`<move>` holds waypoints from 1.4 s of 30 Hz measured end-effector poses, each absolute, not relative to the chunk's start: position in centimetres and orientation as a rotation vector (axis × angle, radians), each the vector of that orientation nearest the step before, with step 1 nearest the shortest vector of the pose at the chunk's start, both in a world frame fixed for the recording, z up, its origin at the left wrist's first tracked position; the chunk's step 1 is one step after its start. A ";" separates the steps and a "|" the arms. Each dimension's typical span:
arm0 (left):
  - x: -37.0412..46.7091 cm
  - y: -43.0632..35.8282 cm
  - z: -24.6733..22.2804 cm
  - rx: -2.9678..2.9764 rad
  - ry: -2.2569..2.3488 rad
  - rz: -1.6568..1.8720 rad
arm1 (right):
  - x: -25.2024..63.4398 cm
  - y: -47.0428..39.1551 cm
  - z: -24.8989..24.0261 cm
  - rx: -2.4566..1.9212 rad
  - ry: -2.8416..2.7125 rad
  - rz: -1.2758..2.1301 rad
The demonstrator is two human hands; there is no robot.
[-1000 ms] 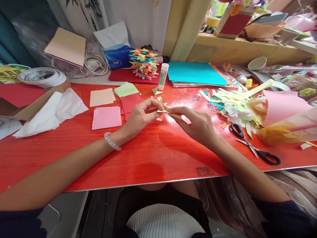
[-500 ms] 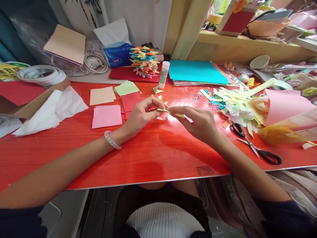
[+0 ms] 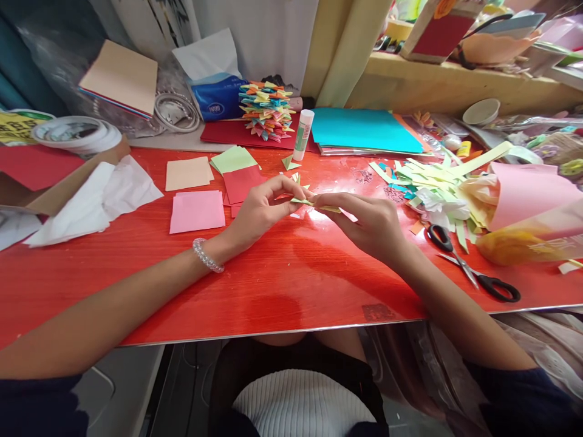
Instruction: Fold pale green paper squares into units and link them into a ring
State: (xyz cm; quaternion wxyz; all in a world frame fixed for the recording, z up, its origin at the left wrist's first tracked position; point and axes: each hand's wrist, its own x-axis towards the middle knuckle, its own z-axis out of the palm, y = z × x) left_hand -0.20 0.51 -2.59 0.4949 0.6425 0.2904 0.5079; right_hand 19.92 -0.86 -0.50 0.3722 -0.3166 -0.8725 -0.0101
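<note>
A narrow piece of light-green folded paper [image 3: 302,201] is pinched between my two hands above the red table. My left hand [image 3: 268,206], with a clear bead bracelet on its wrist, grips its left end between thumb and fingertips. My right hand [image 3: 364,218] holds the other end, its fingers covering part of the paper. Just behind the fingers lie small folded green pieces, partly hidden. A folded green triangle [image 3: 289,162] rests by an upright glue stick [image 3: 303,135]. Left of my hands are stacks of pink [image 3: 197,212], red [image 3: 243,183], green [image 3: 234,159] and peach paper squares [image 3: 188,173].
Black-handled scissors [image 3: 471,265] lie half spread on the right, near a heap of paper strips [image 3: 437,176]. A multicoloured folded-paper model [image 3: 266,112] stands at the back, beside blue sheets [image 3: 364,130]. Crumpled white paper [image 3: 102,194] and tape rolls [image 3: 75,135] sit at left.
Both hands keep nearly the same place and hold on the folded paper. The whole view has shifted very slightly; nothing on the table has visibly moved.
</note>
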 end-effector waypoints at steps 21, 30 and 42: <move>-0.1 0.2 -2.4 1.545 0.714 1.213 | 19.4 -0.9 -0.5 -0.904 -2.156 0.045; 0.1 0.1 -2.6 1.659 0.803 1.226 | 19.1 -1.0 -0.7 -1.055 -2.020 0.222; 0.1 -0.4 -2.7 1.751 0.930 1.233 | 18.8 -0.8 -0.2 -1.132 -1.848 0.810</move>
